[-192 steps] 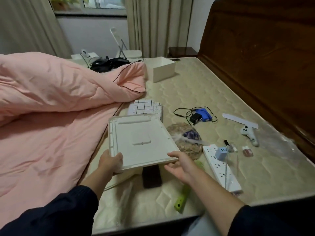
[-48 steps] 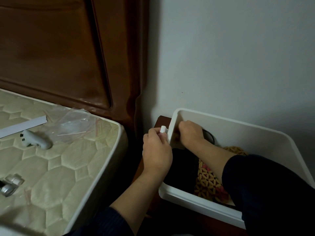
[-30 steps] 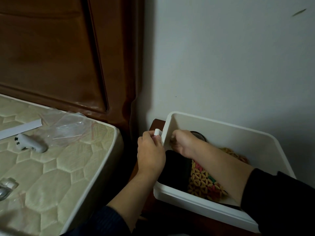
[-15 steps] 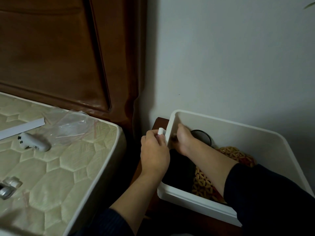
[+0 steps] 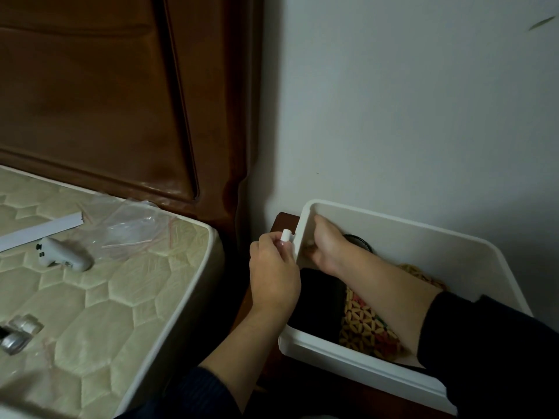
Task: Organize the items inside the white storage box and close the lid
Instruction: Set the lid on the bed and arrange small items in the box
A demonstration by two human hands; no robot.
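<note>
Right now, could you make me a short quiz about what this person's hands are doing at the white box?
1. True or false: the lid is on the white box.
2. Which hand pinches the small white peg outside the box wall: left hand or right hand?
3. Which lies on the mattress? A) white controller B) a kettle C) a shoe

Key
1. False; the box is open.
2. Left hand; the right reaches inside the box.
3. A.
</note>
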